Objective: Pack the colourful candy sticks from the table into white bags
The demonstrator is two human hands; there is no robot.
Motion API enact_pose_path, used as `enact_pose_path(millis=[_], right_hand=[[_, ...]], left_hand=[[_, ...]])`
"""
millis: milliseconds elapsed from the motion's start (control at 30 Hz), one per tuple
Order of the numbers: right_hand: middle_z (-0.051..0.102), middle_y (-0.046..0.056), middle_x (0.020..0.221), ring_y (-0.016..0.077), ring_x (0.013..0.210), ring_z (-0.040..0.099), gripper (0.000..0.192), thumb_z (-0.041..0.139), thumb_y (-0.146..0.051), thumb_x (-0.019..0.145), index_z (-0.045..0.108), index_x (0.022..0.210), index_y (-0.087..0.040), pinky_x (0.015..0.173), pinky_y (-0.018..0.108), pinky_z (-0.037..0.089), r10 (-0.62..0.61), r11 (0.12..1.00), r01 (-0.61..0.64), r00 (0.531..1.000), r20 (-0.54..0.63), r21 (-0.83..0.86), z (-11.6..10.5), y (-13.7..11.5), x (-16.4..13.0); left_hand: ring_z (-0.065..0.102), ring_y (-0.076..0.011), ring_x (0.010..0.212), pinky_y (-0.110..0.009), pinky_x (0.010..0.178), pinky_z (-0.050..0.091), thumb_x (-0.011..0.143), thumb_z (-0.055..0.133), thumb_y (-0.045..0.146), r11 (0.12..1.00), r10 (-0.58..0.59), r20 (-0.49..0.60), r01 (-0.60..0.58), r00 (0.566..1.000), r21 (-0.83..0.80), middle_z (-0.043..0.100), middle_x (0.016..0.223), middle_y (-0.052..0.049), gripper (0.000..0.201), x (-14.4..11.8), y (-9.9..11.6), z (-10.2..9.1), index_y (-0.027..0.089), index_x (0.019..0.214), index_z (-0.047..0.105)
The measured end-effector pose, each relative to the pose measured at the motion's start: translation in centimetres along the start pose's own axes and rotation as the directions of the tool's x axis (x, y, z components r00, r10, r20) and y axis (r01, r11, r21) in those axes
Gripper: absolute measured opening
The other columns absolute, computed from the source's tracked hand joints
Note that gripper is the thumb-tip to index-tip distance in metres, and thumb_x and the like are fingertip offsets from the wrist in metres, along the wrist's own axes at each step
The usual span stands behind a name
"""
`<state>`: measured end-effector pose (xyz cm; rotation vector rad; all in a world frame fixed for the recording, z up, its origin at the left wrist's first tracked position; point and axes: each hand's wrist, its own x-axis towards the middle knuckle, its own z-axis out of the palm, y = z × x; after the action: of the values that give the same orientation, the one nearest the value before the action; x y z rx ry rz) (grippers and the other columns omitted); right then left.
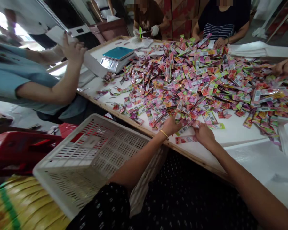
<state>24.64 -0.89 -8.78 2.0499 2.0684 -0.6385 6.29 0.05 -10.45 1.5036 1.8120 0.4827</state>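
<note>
A big heap of small printed packets (182,80), pink, red, purple and green, spreads over the white table. At its near edge my left hand (171,126), with a gold bangle on the wrist, has its fingers curled on small packets; the fingertips are partly hidden. To its right, my right hand (204,134) pinches a small packet by its end. Between the two hands lies a green and white packet (184,128). A pink packet (186,139) lies flat on the tabletop just below them.
A white plastic crate (62,164) stands tilted beside the table's wooden edge (134,123). A scale (117,59) with a blue top sits at the far left. White sheets (259,156) lie at right. Other people work around the table; a red stool (19,150) is at left.
</note>
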Motion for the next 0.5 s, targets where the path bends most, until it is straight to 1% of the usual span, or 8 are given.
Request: enact_pose_path(millis=[67,100,133,200,267,367,433,500], right_hand=[[0.055,0.019,0.121,0.0290,0.101,0.062,0.042,0.043,-0.040,0.091,0.048,0.122,-0.012,0.074,0.035,0.046,0.054,0.998,-0.054,0.998,-0.019,-0.014,0.8,-0.2,1.1],[0.054,0.019,0.121,0.0300,0.102,0.062,0.046,0.046,-0.044,0.089,0.048,0.122,-0.012,0.074,0.035,0.047,0.062,0.998,-0.062,0.998,-0.026,-0.021,1.1,-0.1,1.5],[0.056,0.019,0.120,0.0306,0.102,0.062,0.049,0.049,-0.047,0.087,0.048,0.121,-0.012,0.074,0.036,0.047,0.060,0.998,-0.060,0.998,-0.023,-0.028,1.4,0.1,1.8],[0.061,0.016,0.113,0.0308,0.101,0.062,0.046,0.050,-0.047,0.086,0.050,0.118,-0.014,0.075,0.037,0.048,0.051,0.998,-0.050,0.999,0.009,-0.046,1.5,0.6,2.0],[0.065,0.014,0.106,0.0303,0.101,0.063,0.042,0.049,-0.044,0.086,0.052,0.117,-0.017,0.076,0.037,0.047,0.059,0.997,-0.056,0.998,0.038,-0.058,1.3,1.1,2.0],[0.067,0.014,0.106,0.0305,0.100,0.063,0.048,0.051,-0.042,0.085,0.048,0.126,-0.017,0.077,0.038,0.047,0.099,0.994,-0.096,0.993,0.061,-0.055,0.6,1.8,1.6],[0.066,0.016,0.110,0.0306,0.101,0.063,0.057,0.053,-0.039,0.083,0.042,0.134,-0.014,0.079,0.038,0.046,0.109,0.994,-0.108,0.993,0.054,-0.035,0.0,2.5,1.0],[0.065,0.016,0.115,0.0299,0.104,0.062,0.064,0.056,-0.034,0.081,0.039,0.139,-0.013,0.083,0.037,0.046,0.089,0.996,-0.090,0.995,0.038,0.022,-0.6,3.5,0.3]], left_hand=[[0.065,-0.0232,0.086,-0.029,0.074,0.047,0.078,0.065,0.032,0.973,0.096,0.006,-0.095,0.995,0.209,0.069,0.087,-0.010,0.026,0.5,0.3,1.2,0.015,0.098,0.061],[0.065,-0.0250,0.091,-0.030,0.077,0.047,0.079,0.065,0.034,0.951,0.114,0.019,-0.114,0.993,0.286,0.069,0.092,-0.011,0.031,0.7,0.4,1.7,0.015,0.103,0.059],[0.065,-0.0263,0.094,-0.031,0.079,0.047,0.080,0.064,0.036,0.933,0.110,0.033,-0.114,0.993,0.340,0.068,0.095,-0.013,0.035,0.9,0.4,2.1,0.015,0.106,0.057],[0.065,-0.0274,0.096,-0.032,0.079,0.048,0.079,0.066,0.040,0.912,0.084,0.067,-0.103,0.994,0.397,0.067,0.098,-0.015,0.043,1.1,0.5,2.7,0.014,0.110,0.054],[0.065,-0.0275,0.096,-0.032,0.078,0.048,0.076,0.068,0.044,0.899,0.076,0.089,-0.107,0.993,0.426,0.066,0.104,-0.016,0.049,0.9,0.5,3.0,0.014,0.112,0.052],[0.065,-0.0267,0.094,-0.033,0.077,0.049,0.077,0.067,0.046,0.895,0.085,0.112,-0.126,0.990,0.427,0.065,0.105,-0.015,0.049,0.2,0.3,3.4,0.016,0.112,0.052],[0.064,-0.0270,0.096,-0.033,0.080,0.049,0.077,0.067,0.046,0.919,0.091,0.125,-0.132,0.988,0.371,0.066,0.103,-0.014,0.051,-0.1,0.0,3.5,0.016,0.115,0.052],[0.063,-0.0267,0.100,-0.033,0.083,0.048,0.072,0.072,0.044,0.958,0.083,0.130,-0.115,0.988,0.262,0.066,0.106,-0.014,0.060,-0.1,-0.3,3.1,0.014,0.120,0.051]])
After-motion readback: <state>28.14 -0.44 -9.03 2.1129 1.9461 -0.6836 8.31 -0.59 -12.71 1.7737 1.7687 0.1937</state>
